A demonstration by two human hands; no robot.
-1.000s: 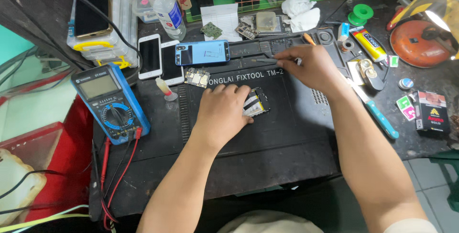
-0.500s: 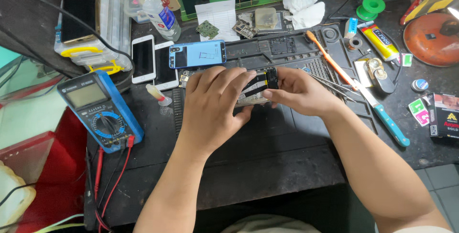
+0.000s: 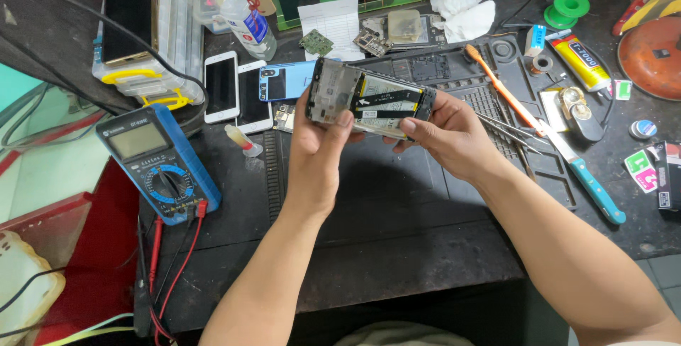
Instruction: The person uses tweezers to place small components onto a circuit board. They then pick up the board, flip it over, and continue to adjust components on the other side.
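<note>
Phone point(image 3: 369, 99) opened up, clasped by my left hand point(image 3: 316, 149) and right hand point(image 3: 443, 136) above the mat point(image 3: 397, 197); I'd grip edges only, sparing the flex cable

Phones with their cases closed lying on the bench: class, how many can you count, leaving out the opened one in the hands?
4: a gold phone on the clear parts box; two white phones side by side; a blue phone beside them, partly behind the left hand. Others may be hidden.

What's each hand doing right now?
Left hand: closed on the opened phone, left end.
Right hand: closed on the same phone, right end.
</note>
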